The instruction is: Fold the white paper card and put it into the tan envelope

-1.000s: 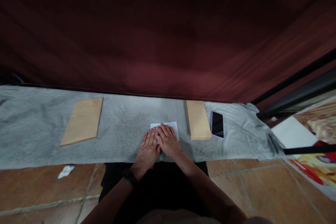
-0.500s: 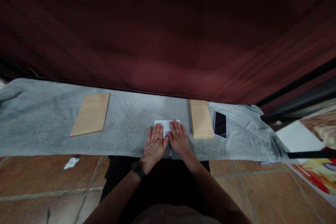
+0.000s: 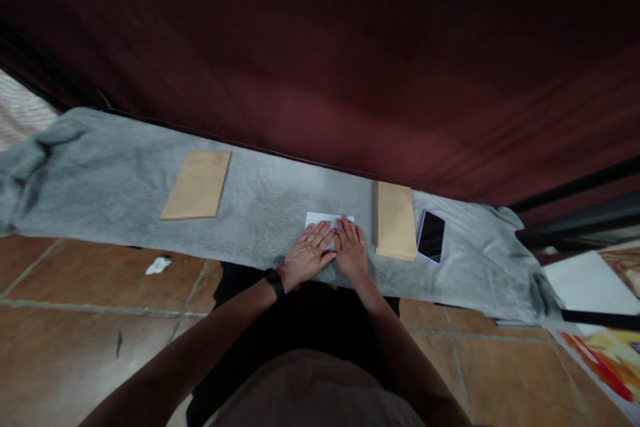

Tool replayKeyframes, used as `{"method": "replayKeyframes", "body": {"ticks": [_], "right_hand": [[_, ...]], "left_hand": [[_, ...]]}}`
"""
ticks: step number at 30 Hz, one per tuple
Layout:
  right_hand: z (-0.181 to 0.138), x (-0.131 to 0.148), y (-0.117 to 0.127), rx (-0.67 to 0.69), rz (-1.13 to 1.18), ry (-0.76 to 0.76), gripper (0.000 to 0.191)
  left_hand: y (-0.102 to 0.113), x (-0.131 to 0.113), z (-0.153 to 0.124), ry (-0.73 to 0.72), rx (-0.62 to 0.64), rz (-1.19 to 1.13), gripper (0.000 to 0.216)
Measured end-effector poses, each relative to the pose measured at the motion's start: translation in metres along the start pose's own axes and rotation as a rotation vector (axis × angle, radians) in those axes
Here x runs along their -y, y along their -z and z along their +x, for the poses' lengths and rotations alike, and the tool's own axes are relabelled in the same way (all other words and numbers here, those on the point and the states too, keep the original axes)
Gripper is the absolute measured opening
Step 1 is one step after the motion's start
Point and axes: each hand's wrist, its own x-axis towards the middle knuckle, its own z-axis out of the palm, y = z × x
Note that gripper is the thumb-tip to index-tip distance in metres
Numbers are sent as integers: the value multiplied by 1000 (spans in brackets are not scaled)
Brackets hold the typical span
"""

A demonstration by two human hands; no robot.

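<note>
Single view, worn on the head. Looks forward and steeply down over the wearer's own torso, which fills bottom middle, closest to the lens. Forearms run up from the lower edge; left hand and right hand sit a little below frame centre, small in a broad field. Grey cloth spans nearly full width, far edge sloping down rightward, framing askew. Dark red backdrop takes the upper part; tiled floor shows either side of the body.
</note>
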Motion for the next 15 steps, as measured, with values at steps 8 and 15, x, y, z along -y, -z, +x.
{"method": "replayKeyframes", "body": {"ticks": [8,15], "right_hand": [[4,-4,0,-66,113,-12,48],[29,23,2,161,209,298,47]], "left_hand": [[10,2,-15,-122,116,-47,72],[9,0,-15,-84,123,-125,57]]}}
